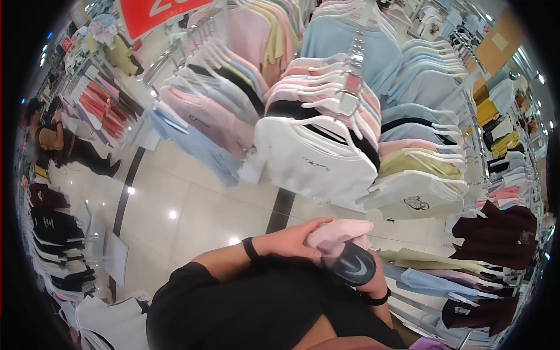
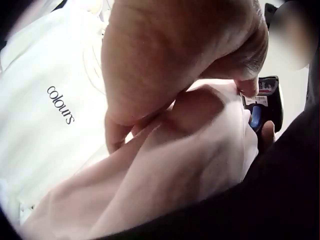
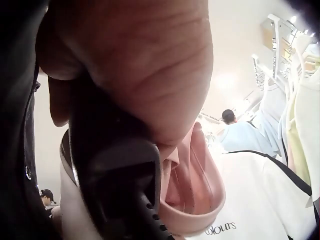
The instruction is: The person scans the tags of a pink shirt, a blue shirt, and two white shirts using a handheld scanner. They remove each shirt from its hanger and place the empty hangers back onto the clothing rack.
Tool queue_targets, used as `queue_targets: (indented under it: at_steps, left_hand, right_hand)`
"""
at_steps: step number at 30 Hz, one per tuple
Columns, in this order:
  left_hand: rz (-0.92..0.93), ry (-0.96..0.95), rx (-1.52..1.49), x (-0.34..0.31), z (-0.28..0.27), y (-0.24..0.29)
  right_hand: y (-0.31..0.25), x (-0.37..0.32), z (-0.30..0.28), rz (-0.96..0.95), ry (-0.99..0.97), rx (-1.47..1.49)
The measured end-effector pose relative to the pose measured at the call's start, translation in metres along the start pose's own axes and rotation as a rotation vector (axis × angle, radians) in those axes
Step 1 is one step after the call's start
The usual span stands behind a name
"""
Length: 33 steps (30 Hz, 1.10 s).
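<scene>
In the head view my left hand [image 1: 294,239] grips a folded pale pink garment [image 1: 338,236] in front of my body. My right hand [image 1: 376,277] holds a black corded barcode scanner [image 1: 353,265] close against the garment's near side. The left wrist view shows the left fingers pinching the pink cloth [image 2: 165,170], with the scanner's blue trigger [image 2: 256,115] and label just beyond it. In the right wrist view the palm [image 3: 150,70] wraps the scanner handle [image 3: 110,170], its cord leading downward, and a pink fold [image 3: 195,190] hangs beside it.
A white shirt [image 1: 315,157] lettered "colours" hangs at the front of a rack ahead. Light-coloured shirts [image 1: 420,192] hang to the right, beside a dark maroon shirt [image 1: 496,233]. At the left stand more clothes racks [image 1: 55,233] and a person [image 1: 64,140] on the tiled floor.
</scene>
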<state>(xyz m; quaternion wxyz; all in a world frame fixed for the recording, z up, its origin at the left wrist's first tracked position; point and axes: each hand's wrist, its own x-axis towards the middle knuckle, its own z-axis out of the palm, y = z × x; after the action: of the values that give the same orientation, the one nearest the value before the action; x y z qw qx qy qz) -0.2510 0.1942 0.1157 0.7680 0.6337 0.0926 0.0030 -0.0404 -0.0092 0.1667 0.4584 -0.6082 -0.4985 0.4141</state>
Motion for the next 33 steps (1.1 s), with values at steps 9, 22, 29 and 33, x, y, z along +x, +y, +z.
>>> queue_targets:
  at_steps: [9, 22, 29, 33]
  left_hand:
    - [0.234, 0.436, -0.145, -0.036, -0.028, -0.062]
    - [0.157, 0.918, 0.018, -0.114, -0.105, -0.007]
    - [0.205, 0.935, 0.119, -0.116, -0.097, -0.018]
    - [0.178, 0.782, -0.090, -0.127, -0.092, -0.039]
  right_hand:
    - [-0.009, 0.030, 0.008, 0.119, -0.139, 0.093]
    - [-0.025, 0.041, -0.027, -0.037, 0.173, -0.291]
    - [-0.033, 0.040, -0.024, 0.001, 0.202, -0.310]
    - [-0.033, 0.034, -0.026, 0.027, 0.174, -0.142]
